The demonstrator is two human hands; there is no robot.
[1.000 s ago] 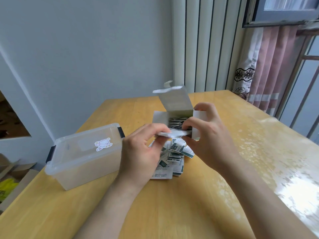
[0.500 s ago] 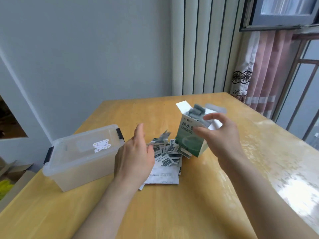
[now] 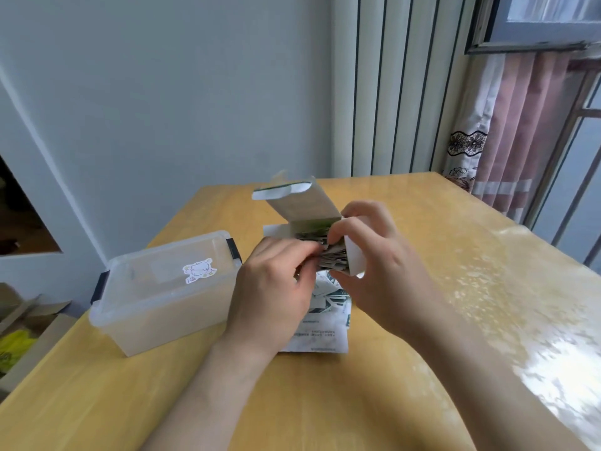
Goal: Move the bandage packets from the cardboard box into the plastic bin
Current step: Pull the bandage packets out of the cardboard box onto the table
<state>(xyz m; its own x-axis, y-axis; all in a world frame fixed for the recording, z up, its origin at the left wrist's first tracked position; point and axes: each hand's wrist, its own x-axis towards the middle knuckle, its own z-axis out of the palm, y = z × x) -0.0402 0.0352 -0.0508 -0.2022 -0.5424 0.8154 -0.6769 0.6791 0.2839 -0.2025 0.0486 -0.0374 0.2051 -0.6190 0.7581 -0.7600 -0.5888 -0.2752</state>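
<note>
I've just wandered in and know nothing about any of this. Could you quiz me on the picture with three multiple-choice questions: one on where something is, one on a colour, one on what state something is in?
1. Where does the plastic bin stand?
A. On the floor
B. On the table, left of the left hand
C. On the windowsill

2. What colour are the bin's latches?
A. Black
B. Red
C. Yellow

3. What state is the bin's lid in?
A. Lying beside the bin
B. Held up in the air
C. On the bin, closed

Answers:
1 B: it rests on the wooden top just beside the left hand.
2 A: the latch at each end of the bin is black.
3 C: the lid, with its sticker on top, covers the bin.
</note>
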